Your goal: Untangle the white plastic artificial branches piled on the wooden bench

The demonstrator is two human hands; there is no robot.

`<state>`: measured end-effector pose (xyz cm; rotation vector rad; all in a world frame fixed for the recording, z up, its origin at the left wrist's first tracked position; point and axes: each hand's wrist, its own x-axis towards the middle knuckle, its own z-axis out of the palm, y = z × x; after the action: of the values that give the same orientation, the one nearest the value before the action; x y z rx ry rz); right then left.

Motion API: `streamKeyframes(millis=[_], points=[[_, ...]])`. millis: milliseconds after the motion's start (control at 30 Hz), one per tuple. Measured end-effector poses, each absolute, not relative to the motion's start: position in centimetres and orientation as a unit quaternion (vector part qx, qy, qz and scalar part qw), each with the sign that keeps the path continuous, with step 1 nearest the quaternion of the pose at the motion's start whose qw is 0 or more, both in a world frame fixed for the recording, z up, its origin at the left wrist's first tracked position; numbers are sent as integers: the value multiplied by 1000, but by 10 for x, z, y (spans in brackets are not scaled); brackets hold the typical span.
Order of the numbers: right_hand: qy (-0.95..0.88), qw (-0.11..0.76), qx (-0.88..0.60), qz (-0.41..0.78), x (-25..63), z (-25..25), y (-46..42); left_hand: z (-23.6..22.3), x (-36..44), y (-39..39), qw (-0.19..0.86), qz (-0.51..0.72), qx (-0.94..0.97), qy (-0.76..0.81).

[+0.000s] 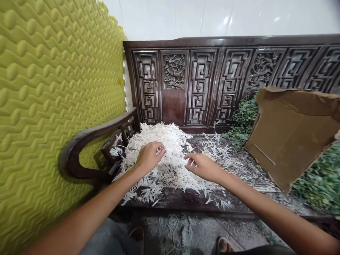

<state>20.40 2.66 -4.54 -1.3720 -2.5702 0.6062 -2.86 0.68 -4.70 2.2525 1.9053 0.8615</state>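
Note:
A heap of white branching sprigs (162, 132), stick-like with forked tips, is piled on the dark wooden bench seat. Over the middle of the heap is my left hand (151, 156), its thumb and fingertips drawn near each other in a pinch. Whatever lies between them is too small and too like the white pile behind to make out. My right hand (203, 165) hovers over the heap's right side, fingers curved and thumb apart from the index finger. I see nothing held there. A gap separates the two hands.
A carved wooden bench back (174, 106) runs behind, with a curved armrest (87, 136) at left. A yellow textured foam mat (61, 88) stands along the left side. At right, a brown cardboard piece (289, 138) leans over green artificial foliage (318, 184). White bits litter the floor (207, 230).

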Motion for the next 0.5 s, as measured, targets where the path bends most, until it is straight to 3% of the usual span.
streamKeyframes(millis=[167,367,500], points=[[-853,165,-438,231,192,-39,17,-35,-18,0,1,361,728,583],[-843,217,-431,237,180,-40,12,-29,-14,-3,48,468,707,527],[-811,251,-419,322,172,-40,12,-29,-11,-6,105,447,741,490]])
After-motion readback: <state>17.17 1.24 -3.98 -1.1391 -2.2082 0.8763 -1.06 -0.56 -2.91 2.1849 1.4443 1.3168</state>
